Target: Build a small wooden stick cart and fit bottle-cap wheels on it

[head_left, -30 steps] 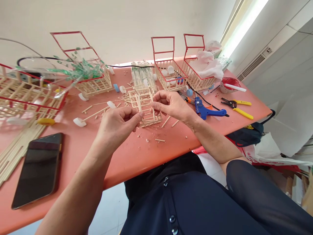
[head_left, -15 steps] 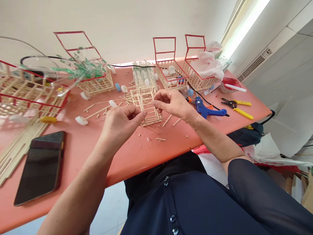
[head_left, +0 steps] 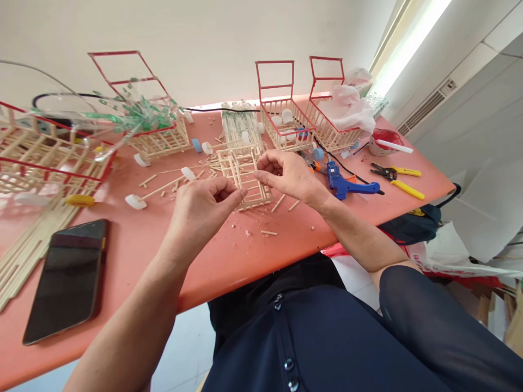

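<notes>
A small frame of pale wooden sticks stands on the pink table between my two hands. My left hand pinches at its left side, thumb against the curled fingers. On the opposite side, my right hand closes thumb and fingertips on the frame's upright sticks. My fingers cover parts of both sides. Short stick pieces and shavings lie just in front of the frame, and a heap of cut sticks is partly hidden behind it.
Finished-looking stick carts with red rims stand behind, one holding bottle caps. At right are a blue glue gun, yellow-handled pliers and a red-lined cup. A phone and long sticks lie at left.
Almost nothing differs. Both hands keep their places at the stick frame, with only a very slight shift of the fingers and of the view.
</notes>
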`<move>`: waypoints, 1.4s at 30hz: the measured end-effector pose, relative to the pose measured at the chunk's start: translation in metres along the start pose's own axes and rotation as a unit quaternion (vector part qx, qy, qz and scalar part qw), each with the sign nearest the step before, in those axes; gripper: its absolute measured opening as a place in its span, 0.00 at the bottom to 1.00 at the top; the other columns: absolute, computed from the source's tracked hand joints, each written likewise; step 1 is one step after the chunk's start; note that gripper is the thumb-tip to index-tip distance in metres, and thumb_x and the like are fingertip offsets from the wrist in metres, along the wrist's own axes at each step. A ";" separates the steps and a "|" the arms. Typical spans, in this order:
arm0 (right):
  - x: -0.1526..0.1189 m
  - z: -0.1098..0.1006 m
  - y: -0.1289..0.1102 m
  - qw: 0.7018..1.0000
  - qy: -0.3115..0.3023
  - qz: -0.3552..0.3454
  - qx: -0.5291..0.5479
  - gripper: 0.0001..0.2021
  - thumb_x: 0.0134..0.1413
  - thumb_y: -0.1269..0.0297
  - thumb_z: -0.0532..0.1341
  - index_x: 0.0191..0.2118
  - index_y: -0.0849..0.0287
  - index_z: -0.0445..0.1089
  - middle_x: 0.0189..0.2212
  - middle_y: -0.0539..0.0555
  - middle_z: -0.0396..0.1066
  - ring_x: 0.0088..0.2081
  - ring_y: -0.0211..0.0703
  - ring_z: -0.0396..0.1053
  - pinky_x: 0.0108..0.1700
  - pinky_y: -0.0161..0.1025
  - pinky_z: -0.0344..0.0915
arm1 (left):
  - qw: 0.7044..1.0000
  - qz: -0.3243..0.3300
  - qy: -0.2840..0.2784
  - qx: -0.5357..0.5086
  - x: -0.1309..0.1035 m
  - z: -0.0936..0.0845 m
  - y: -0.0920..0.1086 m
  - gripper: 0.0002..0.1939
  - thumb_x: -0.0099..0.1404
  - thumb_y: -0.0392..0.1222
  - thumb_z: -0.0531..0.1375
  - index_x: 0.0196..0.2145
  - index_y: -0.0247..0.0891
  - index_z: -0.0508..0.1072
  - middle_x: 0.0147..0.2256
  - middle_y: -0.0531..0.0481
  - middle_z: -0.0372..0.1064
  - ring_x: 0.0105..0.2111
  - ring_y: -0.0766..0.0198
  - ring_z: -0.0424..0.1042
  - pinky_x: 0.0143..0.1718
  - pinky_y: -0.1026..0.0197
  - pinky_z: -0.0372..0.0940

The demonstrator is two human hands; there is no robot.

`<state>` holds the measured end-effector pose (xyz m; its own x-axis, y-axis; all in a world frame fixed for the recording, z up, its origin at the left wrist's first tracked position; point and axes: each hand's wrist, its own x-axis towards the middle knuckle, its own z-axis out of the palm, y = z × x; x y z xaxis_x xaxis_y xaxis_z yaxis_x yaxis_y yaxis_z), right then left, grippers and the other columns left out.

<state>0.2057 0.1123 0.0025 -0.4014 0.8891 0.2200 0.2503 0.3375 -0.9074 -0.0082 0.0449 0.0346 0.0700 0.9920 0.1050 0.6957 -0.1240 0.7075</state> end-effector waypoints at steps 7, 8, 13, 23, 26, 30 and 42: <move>-0.002 0.002 -0.007 0.998 0.012 0.011 -0.054 0.11 0.64 0.58 0.72 0.37 0.57 0.73 0.32 0.49 0.78 0.33 0.38 0.73 0.40 0.38 0.67 | 1.000 -0.012 -0.001 -0.011 -0.001 -0.002 0.004 0.17 0.61 0.52 0.63 0.20 0.42 0.70 0.17 0.57 0.64 0.23 0.66 0.61 0.31 0.59 0.56; -0.002 0.002 -0.008 0.998 0.016 0.010 -0.063 0.09 0.64 0.60 0.71 0.37 0.57 0.73 0.32 0.48 0.79 0.33 0.38 0.73 0.40 0.38 0.67 | 1.000 -0.015 -0.003 -0.011 -0.001 -0.002 0.004 0.17 0.62 0.52 0.63 0.20 0.42 0.70 0.17 0.57 0.64 0.23 0.66 0.61 0.31 0.59 0.56; -0.003 0.004 -0.013 0.994 0.032 0.006 -0.101 0.08 0.66 0.63 0.71 0.36 0.58 0.74 0.32 0.48 0.79 0.34 0.38 0.74 0.43 0.38 0.68 | 0.999 -0.035 -0.001 -0.015 0.000 -0.002 0.004 0.15 0.61 0.50 0.65 0.21 0.42 0.72 0.18 0.57 0.65 0.23 0.66 0.61 0.31 0.59 0.55; -0.003 0.006 -0.018 0.986 0.050 0.016 -0.158 0.08 0.68 0.65 0.73 0.37 0.58 0.76 0.32 0.50 0.81 0.34 0.40 0.76 0.42 0.38 0.67 | 0.998 -0.011 0.042 -0.044 0.001 0.000 -0.009 0.06 0.61 0.47 0.67 0.31 0.44 0.81 0.25 0.55 0.75 0.25 0.65 0.69 0.32 0.59 0.61; -0.004 0.007 -0.019 0.983 0.052 0.014 -0.174 0.08 0.68 0.66 0.73 0.37 0.58 0.75 0.32 0.50 0.81 0.34 0.40 0.76 0.42 0.39 0.67 | 0.997 0.004 0.066 -0.049 0.001 0.001 -0.008 0.06 0.62 0.47 0.67 0.32 0.44 0.82 0.26 0.55 0.76 0.27 0.65 0.70 0.35 0.59 0.63; -0.005 0.008 -0.022 0.979 0.055 0.012 -0.198 0.07 0.65 0.71 0.71 0.36 0.58 0.74 0.32 0.50 0.81 0.34 0.40 0.75 0.41 0.39 0.65 | 0.996 0.010 0.085 -0.033 0.000 0.003 -0.002 0.03 0.63 0.43 0.67 0.33 0.45 0.82 0.26 0.56 0.76 0.29 0.64 0.70 0.38 0.59 0.66; -0.005 0.010 -0.022 0.974 0.053 0.000 -0.222 0.07 0.67 0.69 0.71 0.36 0.57 0.74 0.31 0.50 0.79 0.33 0.40 0.72 0.38 0.40 0.60 | 0.997 0.002 0.072 -0.017 0.000 0.007 -0.002 0.02 0.63 0.42 0.67 0.34 0.45 0.82 0.27 0.57 0.75 0.29 0.64 0.69 0.39 0.60 0.65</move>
<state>0.1934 0.0971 0.0181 -0.3146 0.9078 0.2775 0.6163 0.4177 -0.6677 -0.0045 0.0452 0.0279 -0.0330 0.9780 0.2058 0.6715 -0.1308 0.7293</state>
